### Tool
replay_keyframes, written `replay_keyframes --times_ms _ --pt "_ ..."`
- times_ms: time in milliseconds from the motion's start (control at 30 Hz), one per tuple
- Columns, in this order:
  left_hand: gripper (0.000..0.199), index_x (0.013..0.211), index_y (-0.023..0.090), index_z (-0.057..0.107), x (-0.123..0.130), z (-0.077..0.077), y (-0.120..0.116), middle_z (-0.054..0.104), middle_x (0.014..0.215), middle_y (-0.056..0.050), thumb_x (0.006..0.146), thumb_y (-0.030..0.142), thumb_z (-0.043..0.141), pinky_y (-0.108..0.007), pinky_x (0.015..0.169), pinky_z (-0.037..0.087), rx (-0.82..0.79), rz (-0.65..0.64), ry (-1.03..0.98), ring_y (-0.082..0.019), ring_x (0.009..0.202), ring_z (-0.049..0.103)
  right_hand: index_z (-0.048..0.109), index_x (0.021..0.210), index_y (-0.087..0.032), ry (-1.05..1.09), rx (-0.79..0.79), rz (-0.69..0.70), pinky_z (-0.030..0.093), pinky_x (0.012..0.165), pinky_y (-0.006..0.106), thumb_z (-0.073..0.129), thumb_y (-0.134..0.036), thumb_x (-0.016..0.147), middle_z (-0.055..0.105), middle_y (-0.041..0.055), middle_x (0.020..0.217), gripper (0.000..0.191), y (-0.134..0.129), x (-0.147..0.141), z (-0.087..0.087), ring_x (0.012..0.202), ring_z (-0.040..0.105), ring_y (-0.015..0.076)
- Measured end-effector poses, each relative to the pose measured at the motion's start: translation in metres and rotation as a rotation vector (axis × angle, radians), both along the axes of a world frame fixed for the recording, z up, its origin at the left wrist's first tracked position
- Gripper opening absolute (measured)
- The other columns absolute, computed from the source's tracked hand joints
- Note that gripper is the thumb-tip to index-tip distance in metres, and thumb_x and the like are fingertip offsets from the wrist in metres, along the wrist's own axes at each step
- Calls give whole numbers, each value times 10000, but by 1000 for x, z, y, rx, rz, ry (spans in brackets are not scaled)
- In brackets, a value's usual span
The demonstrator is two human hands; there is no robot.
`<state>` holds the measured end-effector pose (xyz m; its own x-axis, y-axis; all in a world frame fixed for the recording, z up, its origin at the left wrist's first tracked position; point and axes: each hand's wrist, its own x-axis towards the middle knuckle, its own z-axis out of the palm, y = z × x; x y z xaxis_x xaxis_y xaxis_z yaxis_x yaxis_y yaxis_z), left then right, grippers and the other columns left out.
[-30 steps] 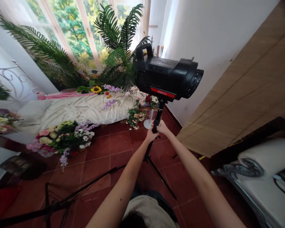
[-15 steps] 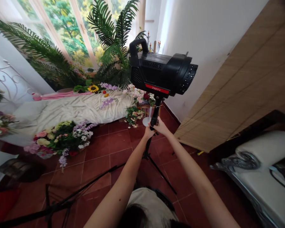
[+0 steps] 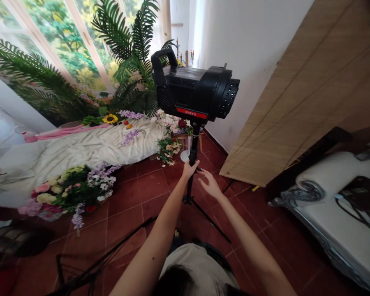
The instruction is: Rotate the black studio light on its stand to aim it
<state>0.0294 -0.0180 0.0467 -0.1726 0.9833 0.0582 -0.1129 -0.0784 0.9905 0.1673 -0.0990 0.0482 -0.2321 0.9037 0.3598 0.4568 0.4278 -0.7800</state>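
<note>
A black studio light [image 3: 194, 92] with a red label reading "ZHEYU" is mounted on top of a black light stand [image 3: 189, 190]. My left hand [image 3: 190, 169] is wrapped around the stand's pole, just under a joint. To the right of the pole, my right hand [image 3: 211, 185] is off it, with fingers extended and apart. Its fingertips are close to a small black knob [image 3: 198, 169] on the pole; whether they touch it I cannot tell. The stand's legs spread over the red tiled floor [image 3: 154, 187].
A cream-draped bed [image 3: 89, 142] with flowers lies at the left, below palm leaves [image 3: 120, 37]. A bamboo screen [image 3: 265, 123] leans at the right, beside a white sofa [image 3: 336, 213] with a black bag [image 3: 360, 195]. Another black stand [image 3: 111, 250] crosses the lower left.
My right hand has let go of the pole and moved down to the right, its fingers spreading. My left hand still grips the pole. The view has shifted to the right.
</note>
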Motion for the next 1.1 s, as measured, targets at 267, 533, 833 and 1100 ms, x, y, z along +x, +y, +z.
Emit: replay_keyframes --times_ms 267,533,833,1100 --pt "350 835 134 618 -2 -10 5 630 806 -61 645 420 686 -276 679 483 85 -47 77 -139 687 571 505 1206 -168 576 -338 -69 478 879 372 517 -391 789 655 97 1028 473 5 -29 -2 963 619 196" --pt "371 829 139 600 -1 -1 1 608 745 -42 619 426 704 -270 602 493 50 -85 7 -122 608 542 528 1143 -191 -84 -37 -246 437 880 415 578 -326 755 611 104 1059 414 10 -18 23 1004 552 247" --pt "370 773 151 586 -3 2 2 610 760 -42 583 436 727 -255 621 481 50 -57 35 -124 644 547 615 961 -172 -607 93 -244 421 786 354 525 -309 825 638 146 948 213 28 -21 29 946 543 268" --pt "353 731 149 580 -5 4 -2 600 710 -35 585 432 733 -257 611 465 43 -62 44 -132 638 539 678 701 -168 -205 -229 -188 416 572 272 438 -583 816 662 64 624 493 43 -11 14 584 596 189"
